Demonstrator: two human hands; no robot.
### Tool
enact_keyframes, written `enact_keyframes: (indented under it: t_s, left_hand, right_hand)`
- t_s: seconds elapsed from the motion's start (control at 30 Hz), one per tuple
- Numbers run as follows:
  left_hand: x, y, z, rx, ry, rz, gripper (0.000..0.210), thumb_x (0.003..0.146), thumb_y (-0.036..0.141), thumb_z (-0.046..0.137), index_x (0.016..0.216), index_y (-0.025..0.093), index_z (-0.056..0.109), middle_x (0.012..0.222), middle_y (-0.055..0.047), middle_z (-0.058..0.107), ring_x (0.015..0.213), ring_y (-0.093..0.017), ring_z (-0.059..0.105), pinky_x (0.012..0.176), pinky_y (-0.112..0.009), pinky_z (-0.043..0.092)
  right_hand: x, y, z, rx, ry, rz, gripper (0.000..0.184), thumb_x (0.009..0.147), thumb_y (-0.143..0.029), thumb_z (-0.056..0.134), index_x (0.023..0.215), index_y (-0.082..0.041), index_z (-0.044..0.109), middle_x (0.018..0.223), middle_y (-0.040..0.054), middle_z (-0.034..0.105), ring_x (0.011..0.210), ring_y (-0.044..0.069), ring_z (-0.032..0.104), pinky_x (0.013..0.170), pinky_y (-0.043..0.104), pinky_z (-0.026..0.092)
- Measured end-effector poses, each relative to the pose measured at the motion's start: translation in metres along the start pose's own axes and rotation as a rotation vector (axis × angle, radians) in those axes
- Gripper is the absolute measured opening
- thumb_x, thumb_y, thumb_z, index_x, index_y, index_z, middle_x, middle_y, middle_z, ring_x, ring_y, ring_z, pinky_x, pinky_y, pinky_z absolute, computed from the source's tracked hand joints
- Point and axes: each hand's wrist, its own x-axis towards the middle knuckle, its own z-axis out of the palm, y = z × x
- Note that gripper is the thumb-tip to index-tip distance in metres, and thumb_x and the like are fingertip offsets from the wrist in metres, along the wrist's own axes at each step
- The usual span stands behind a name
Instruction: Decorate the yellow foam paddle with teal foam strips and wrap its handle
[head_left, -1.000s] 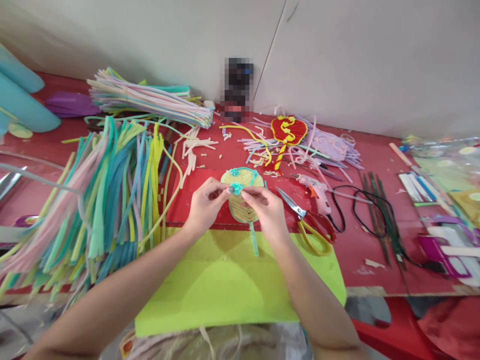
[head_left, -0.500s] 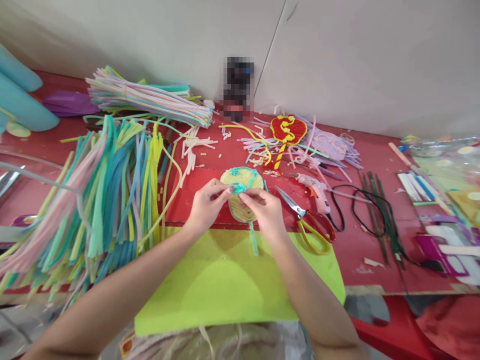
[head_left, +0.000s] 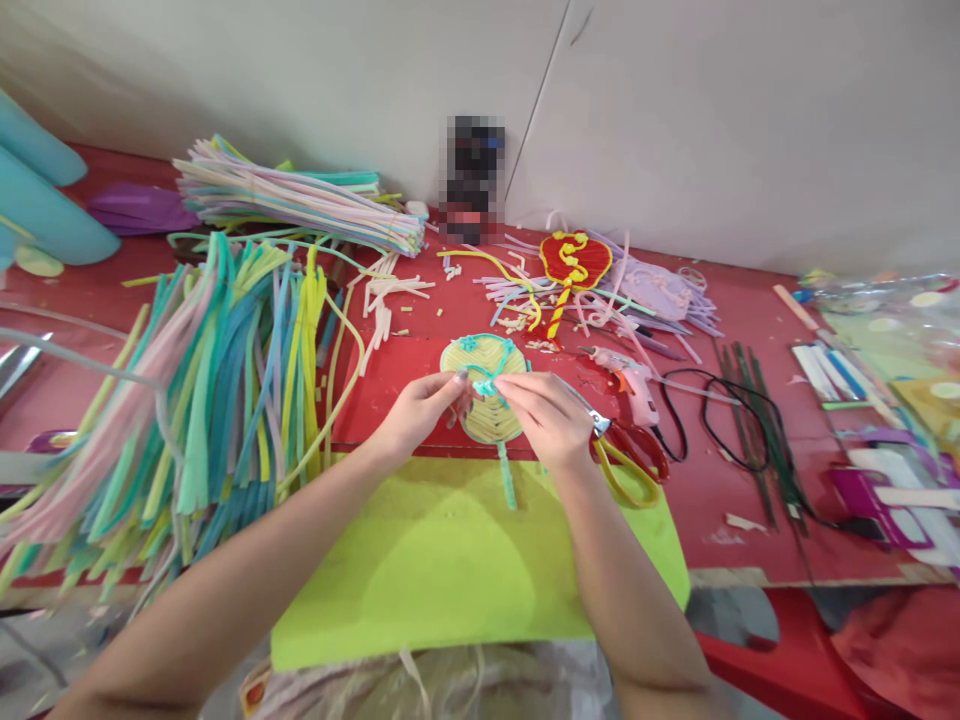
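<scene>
Between my two hands is a small twisted turquoise pipe cleaner (head_left: 484, 386). My left hand (head_left: 424, 408) pinches its left end between thumb and fingers. With fingers closed, my right hand (head_left: 551, 418) grips the right side of it. Just beneath lies a pale yellow fan-shaped piece (head_left: 491, 428) made of pipe cleaners, edged in turquoise, with small turquoise flowers near its top. Its turquoise handle (head_left: 508, 480) points toward me over the lime-green mat (head_left: 435, 570). Scissors with red and yellow handles (head_left: 630, 465) lie right of my right hand, their blades partly hidden by it.
A large bundle of coloured pipe cleaners (head_left: 217, 370) fills the left side, with another bundle (head_left: 300, 200) behind. A red and yellow fan (head_left: 576, 262) lies at the back. To the right are a pink glue gun (head_left: 634, 388), its black cord, and green stems (head_left: 769, 440).
My right hand has shifted slightly right and turned, now covering the scissors' blades. The turquoise piece shows more of its loop between my hands. My left hand stays nearly in place.
</scene>
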Motion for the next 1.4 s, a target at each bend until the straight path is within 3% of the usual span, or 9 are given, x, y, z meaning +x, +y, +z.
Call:
enact_keyframes:
  t_s: [0.13,0.3,0.37,0.5,0.6,0.7,0.97,1.17,1.4]
  left_hand:
    - [-0.001,0.002,-0.002,0.051,-0.050,-0.009,0.037,0.081,0.048,0.052,0.070,0.014,0.059,0.061,-0.001,0.055,0.056,-0.009,0.049,0.057,-0.023,0.041]
    - [-0.001,0.003,-0.004,0.154,-0.046,0.035,0.029,0.080,0.042,0.054,0.070,0.015,0.057,0.061,0.002,0.053,0.057,-0.008,0.047,0.060,-0.022,0.039]
    - [0.000,0.004,-0.005,0.210,-0.002,0.088,0.027,0.081,0.040,0.054,0.071,0.015,0.057,0.063,0.002,0.053,0.059,-0.009,0.047,0.061,-0.022,0.038]
    - [0.001,0.004,-0.007,0.341,0.064,0.192,0.020,0.082,0.034,0.053,0.075,0.016,0.058,0.070,0.001,0.055,0.066,-0.010,0.050,0.064,-0.022,0.040]
    - [0.002,0.002,-0.008,0.421,0.066,0.235,0.017,0.082,0.031,0.052,0.078,0.016,0.059,0.073,0.000,0.059,0.069,-0.010,0.052,0.066,-0.023,0.041]
    - [0.002,0.000,-0.008,0.492,0.054,0.278,0.015,0.082,0.029,0.052,0.078,0.016,0.060,0.076,-0.001,0.060,0.071,-0.010,0.053,0.066,-0.023,0.042]
    - [0.003,-0.003,-0.007,0.568,0.026,0.326,0.012,0.082,0.027,0.054,0.083,0.017,0.062,0.079,-0.001,0.061,0.072,-0.011,0.054,0.066,-0.023,0.043]
    - [0.005,-0.002,-0.009,0.546,0.035,0.329,0.021,0.087,0.029,0.046,0.080,0.016,0.062,0.077,-0.002,0.061,0.075,-0.012,0.056,0.071,-0.025,0.044]
    - [0.006,-0.003,-0.010,0.593,0.041,0.318,0.012,0.081,0.029,0.057,0.082,0.018,0.063,0.082,-0.001,0.061,0.075,-0.011,0.055,0.068,-0.024,0.043]
  right_hand:
    - [0.000,0.001,-0.003,-0.063,-0.044,-0.184,0.032,0.085,-0.012,0.053,0.111,-0.027,0.063,0.104,0.0029,0.068,0.095,0.017,0.063,0.083,0.033,0.053]
    - [0.004,-0.004,-0.002,-0.098,-0.034,-0.208,0.036,0.084,-0.009,0.053,0.113,-0.029,0.061,0.107,0.0020,0.067,0.097,0.017,0.062,0.085,0.033,0.053]
    - [0.007,-0.005,-0.002,-0.106,0.018,-0.122,0.032,0.084,-0.012,0.056,0.109,-0.029,0.063,0.106,0.0019,0.067,0.097,0.017,0.062,0.087,0.035,0.051]
    - [0.012,-0.004,-0.002,-0.034,0.128,0.189,0.014,0.083,-0.024,0.058,0.094,-0.025,0.068,0.092,0.0035,0.067,0.089,0.017,0.062,0.080,0.033,0.051]
    - [0.013,-0.002,0.000,0.113,0.042,0.401,0.014,0.081,-0.034,0.060,0.083,-0.022,0.068,0.084,0.0027,0.065,0.079,0.015,0.061,0.067,0.028,0.049]
    - [0.011,-0.001,0.002,0.226,-0.059,0.529,0.019,0.078,-0.039,0.062,0.081,-0.021,0.067,0.082,0.0021,0.065,0.076,0.014,0.060,0.063,0.026,0.045]
    - [0.012,-0.005,0.001,0.271,-0.228,0.574,0.018,0.076,-0.040,0.063,0.078,-0.022,0.067,0.081,0.0000,0.066,0.073,0.013,0.057,0.062,0.025,0.038]
    - [0.009,-0.002,0.002,0.282,-0.239,0.687,0.026,0.074,-0.046,0.063,0.079,-0.021,0.066,0.077,0.0001,0.066,0.067,0.013,0.054,0.064,0.027,0.039]
    - [0.006,0.000,0.007,0.356,-0.249,0.761,0.031,0.072,-0.049,0.062,0.080,-0.019,0.067,0.078,0.0021,0.067,0.072,0.015,0.058,0.068,0.028,0.043]
